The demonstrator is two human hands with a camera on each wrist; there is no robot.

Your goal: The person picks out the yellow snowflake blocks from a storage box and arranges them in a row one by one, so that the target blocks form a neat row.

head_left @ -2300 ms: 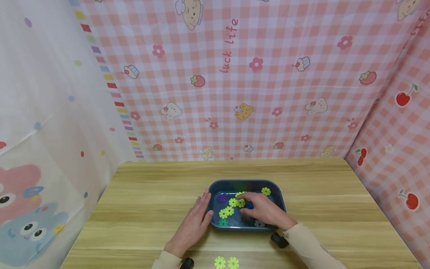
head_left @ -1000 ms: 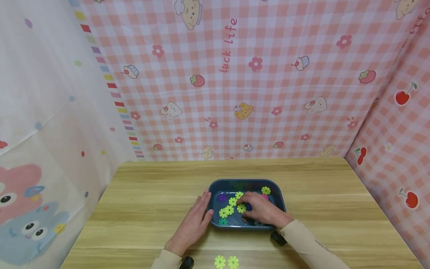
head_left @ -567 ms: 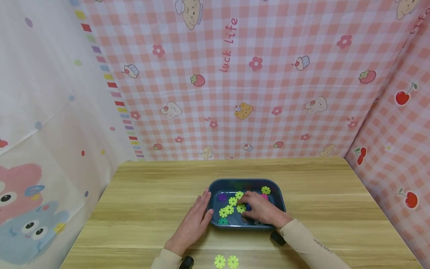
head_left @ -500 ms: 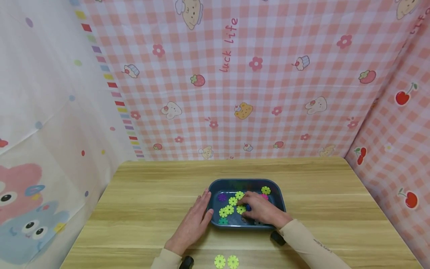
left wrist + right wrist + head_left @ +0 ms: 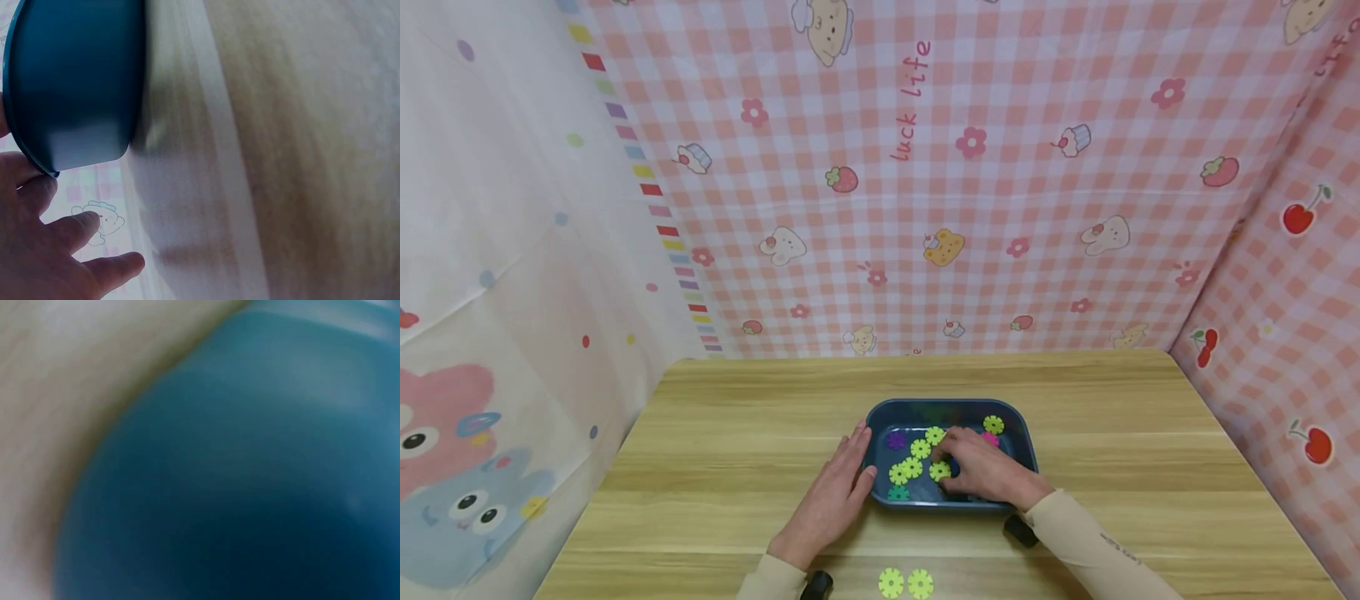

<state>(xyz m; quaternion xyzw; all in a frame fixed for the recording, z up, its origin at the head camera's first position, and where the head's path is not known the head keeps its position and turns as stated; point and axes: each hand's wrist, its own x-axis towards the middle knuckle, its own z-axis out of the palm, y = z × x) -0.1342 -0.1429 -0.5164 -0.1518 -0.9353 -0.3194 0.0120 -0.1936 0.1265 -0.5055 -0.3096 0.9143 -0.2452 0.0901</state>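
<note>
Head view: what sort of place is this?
Probably a small cloth-lined booth, indoors: checked cloth with cartoon prints hangs behind and at the right, white cloth hangs at the left, and a wood-grain table stands between them.

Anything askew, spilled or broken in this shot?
Nothing looks spilled or broken. The dark-blue rounded rectangular tray sits upright. Two yellow-green notched round discs lie outside it on the wood-grain table, but flat and side by side, so they look placed, not dropped. Whatever lies under the right hand is hidden.
</note>
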